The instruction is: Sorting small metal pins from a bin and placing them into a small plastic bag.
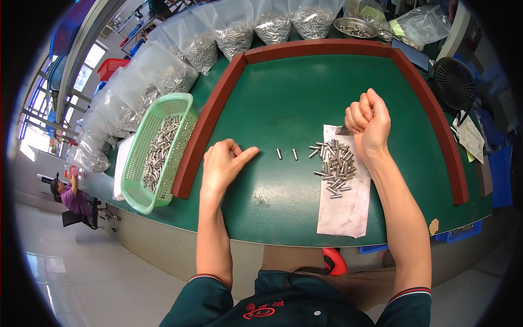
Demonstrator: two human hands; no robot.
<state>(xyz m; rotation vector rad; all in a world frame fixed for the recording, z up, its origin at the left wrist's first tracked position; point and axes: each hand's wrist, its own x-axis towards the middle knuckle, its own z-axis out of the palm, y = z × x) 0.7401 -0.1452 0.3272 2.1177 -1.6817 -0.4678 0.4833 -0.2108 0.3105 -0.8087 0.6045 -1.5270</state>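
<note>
My left hand (222, 165) rests low over the green tabletop (283, 98), its fingers bent and its thumb stretched out away from them; nothing shows in it. Just right of that thumb lie two small metal pins (279, 154), apart from each other. A loose pile of metal pins (339, 163) covers part of a stained white paper sheet (343, 217). Beyond the sheet's far right corner, my right hand (369, 121) is raised with fingers curled into a fist. Whatever that fist may hold is hidden.
A reddish-brown wooden rail (321, 47) borders the work area. Left of it stands a green plastic basket (131, 182) of pins. Clear bags (231, 34) full of pins line the back and left. A metal bowl (355, 27) and black fan (454, 83) stand right. A seated person (75, 199) is far left.
</note>
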